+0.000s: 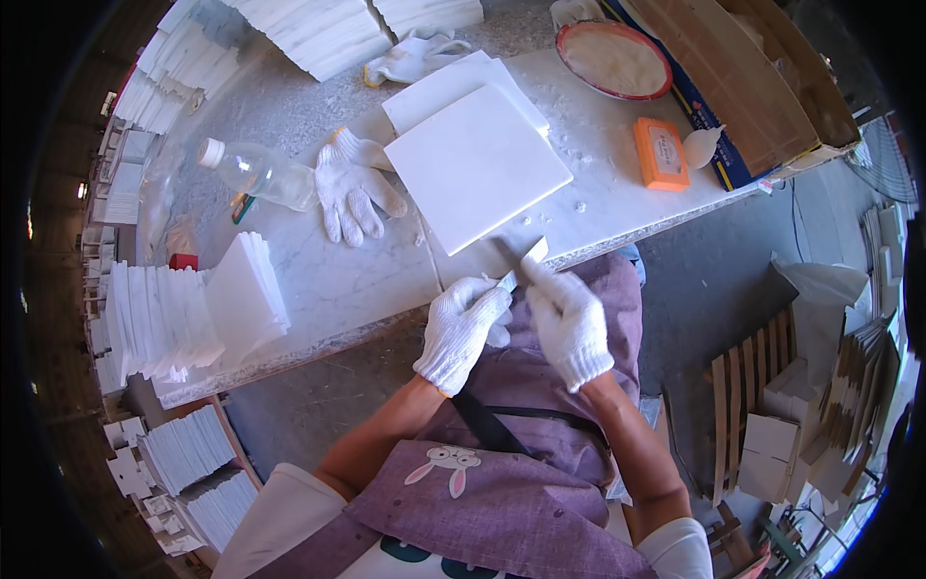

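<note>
By the tabletop's (347,289) near edge, the left hand (463,326) pinches a pale strip (508,282) in its fingers, the right hand (569,323) blurred beside it — its grip I cannot tell — in apparently two-handed handling that calls for a steady left hold.

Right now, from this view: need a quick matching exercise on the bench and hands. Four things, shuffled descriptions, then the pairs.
Things:
1. Left hand
2. Bottle
3. Orange box
4. Round dish

Descriptions:
A. Beside a white bulb-shaped object
B. Red rim, pale contents
C. White-gloved, gripping a small flat piece
D. Transparent, with a white cap

Pairs: 1-C, 2-D, 3-A, 4-B
</note>
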A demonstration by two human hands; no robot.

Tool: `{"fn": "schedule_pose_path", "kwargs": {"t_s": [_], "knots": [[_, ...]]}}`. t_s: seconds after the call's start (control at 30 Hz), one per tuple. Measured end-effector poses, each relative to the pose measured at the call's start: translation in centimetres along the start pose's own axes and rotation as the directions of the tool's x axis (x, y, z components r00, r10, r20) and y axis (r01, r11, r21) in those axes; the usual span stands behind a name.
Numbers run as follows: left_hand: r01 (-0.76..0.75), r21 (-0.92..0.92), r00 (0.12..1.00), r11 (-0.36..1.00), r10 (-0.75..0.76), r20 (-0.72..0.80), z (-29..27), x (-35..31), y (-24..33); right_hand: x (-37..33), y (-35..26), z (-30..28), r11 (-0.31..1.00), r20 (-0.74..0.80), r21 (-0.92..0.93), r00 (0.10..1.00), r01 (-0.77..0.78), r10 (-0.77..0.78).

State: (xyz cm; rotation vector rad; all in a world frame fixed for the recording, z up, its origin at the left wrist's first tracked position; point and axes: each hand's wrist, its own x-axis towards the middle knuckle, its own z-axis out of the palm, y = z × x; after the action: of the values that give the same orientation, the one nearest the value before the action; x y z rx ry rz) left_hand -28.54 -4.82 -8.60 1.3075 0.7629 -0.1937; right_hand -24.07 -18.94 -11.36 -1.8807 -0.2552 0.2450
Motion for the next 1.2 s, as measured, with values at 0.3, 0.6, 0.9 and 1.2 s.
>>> {"fn": "schedule_pose_path", "kwargs": {"t_s": [0.3,0.6,0.9,1.2], "knots": [[-0.027,0.069,1.000,0.997,0.027,0.002,-0.3,0.1,-0.4,-0.8,-0.8,0.0,1.000,0.041,0.017,0.999,-0.014,0.013],[-0.040,0.067,0.999,0.997,0.041,-0.013,-0.4,0.0,-0.2,-1.0,-0.7,0.1,1.000,0.012,0.000,1.000,0.012,-0.012],[-0.060,0.072,0.998,0.996,0.060,-0.001,-0.5,0.1,0.2,-1.3,-0.4,0.4,0.999,-0.003,0.043,1.000,-0.017,0.017],[-0.461,0.606,0.835,0.648,0.549,0.048,-0.5,-0.3,0.1,-1.9,-0.3,-0.3,0.984,-0.008,0.169,0.999,-0.049,0.051]]}}
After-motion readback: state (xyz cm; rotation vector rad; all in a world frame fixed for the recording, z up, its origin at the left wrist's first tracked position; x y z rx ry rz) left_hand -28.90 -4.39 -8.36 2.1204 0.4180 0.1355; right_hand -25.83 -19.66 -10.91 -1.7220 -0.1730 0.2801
